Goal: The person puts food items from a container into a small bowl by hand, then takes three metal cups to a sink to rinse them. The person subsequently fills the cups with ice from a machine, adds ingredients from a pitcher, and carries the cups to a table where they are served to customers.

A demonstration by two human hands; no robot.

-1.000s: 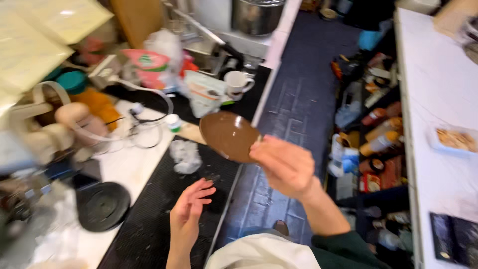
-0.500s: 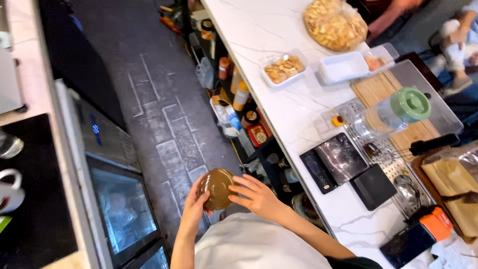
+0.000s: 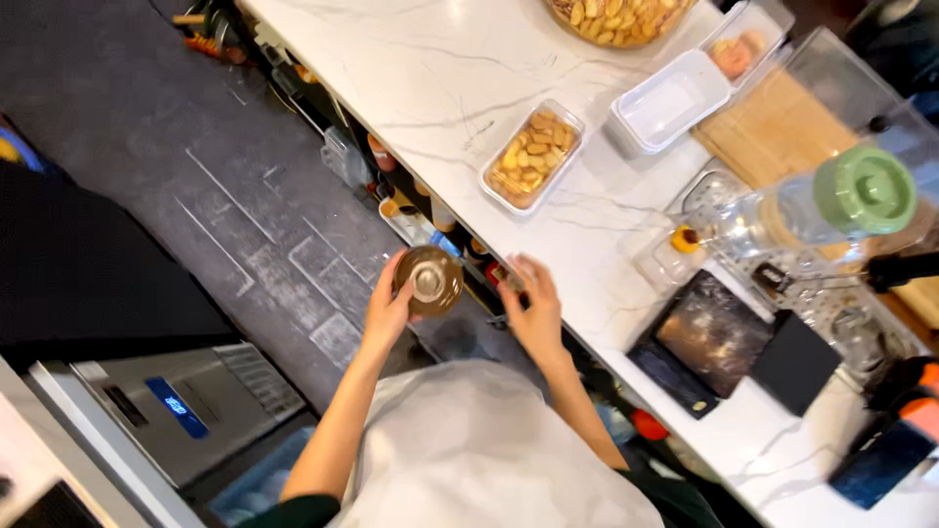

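As we look down:
Left hand (image 3: 386, 315): we grip a round brown glossy dish (image 3: 428, 280), held over the dark floor.
Right hand (image 3: 536, 311): released, fingers spread, perhaps touching the white marble counter (image 3: 430, 88) edge.
Far: clear tub of biscuits (image 3: 532, 155).

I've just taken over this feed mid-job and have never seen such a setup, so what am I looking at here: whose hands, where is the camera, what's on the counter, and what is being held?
There is no machine: a person works with bare hands, and the single camera sits on their head, looking straight down. The pale cloth at the bottom is their own clothing. The left hand holds a round brown dish above the dark tiled floor. The right hand is open and holds nothing, near the edge of the white marble counter. On the counter lie a clear tub of nuts, an empty white tray, a clear jar with a green lid, a wooden board and a dark tablet-like slab.
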